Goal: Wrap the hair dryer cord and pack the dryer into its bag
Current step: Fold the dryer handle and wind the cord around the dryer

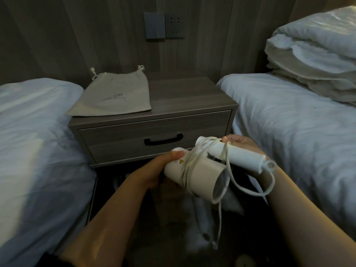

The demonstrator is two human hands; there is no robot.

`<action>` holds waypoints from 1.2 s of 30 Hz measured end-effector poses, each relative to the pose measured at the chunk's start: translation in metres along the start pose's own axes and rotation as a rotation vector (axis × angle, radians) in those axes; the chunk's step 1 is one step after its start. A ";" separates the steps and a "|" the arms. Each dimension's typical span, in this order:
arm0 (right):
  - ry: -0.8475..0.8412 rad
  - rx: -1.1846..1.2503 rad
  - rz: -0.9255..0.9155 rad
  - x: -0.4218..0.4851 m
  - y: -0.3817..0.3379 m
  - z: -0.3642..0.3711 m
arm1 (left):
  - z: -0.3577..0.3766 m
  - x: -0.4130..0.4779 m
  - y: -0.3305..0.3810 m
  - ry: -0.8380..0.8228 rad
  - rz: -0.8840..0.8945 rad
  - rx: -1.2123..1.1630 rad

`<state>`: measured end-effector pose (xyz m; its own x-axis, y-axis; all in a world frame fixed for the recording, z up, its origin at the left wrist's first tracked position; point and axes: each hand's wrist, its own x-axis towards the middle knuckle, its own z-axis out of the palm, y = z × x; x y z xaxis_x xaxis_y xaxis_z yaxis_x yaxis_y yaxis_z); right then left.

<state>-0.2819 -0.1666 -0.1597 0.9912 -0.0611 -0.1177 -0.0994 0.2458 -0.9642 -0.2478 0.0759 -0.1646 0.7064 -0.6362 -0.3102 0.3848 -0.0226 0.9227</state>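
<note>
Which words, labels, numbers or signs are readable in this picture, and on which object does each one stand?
No text can be read.
Dryer: a small yellow triangle warning sign on the body; the print beside it is too small to read.
Bag: a faint grey logo printed on the cloth, too blurred to read.
Wall socket and switch: no lettering shows.
</note>
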 end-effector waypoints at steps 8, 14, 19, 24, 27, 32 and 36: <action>-0.028 0.189 -0.115 -0.001 0.011 0.009 | 0.018 0.012 -0.002 0.036 0.007 -0.249; 0.197 0.023 -0.285 -0.005 0.004 0.035 | 0.024 0.011 0.006 0.091 0.017 -0.402; 0.267 -0.196 -0.236 -0.008 0.009 0.040 | 0.028 0.008 0.011 0.103 0.116 -0.524; 0.134 -0.249 -0.107 -0.016 0.004 0.047 | 0.019 0.006 0.025 0.293 0.240 -0.659; 0.060 -0.268 -0.061 -0.022 -0.005 0.059 | 0.019 0.005 0.024 0.356 0.251 -0.611; 0.128 -0.262 -0.052 -0.029 -0.009 0.068 | 0.034 0.007 0.018 0.421 0.262 -0.535; 0.127 -0.254 -0.062 -0.030 -0.003 0.073 | 0.041 0.009 0.013 0.433 0.317 -0.495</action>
<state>-0.3046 -0.0947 -0.1364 0.9788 -0.1926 -0.0702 -0.0738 -0.0115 -0.9972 -0.2606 0.0387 -0.1456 0.9607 -0.1895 -0.2027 0.2738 0.5290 0.8033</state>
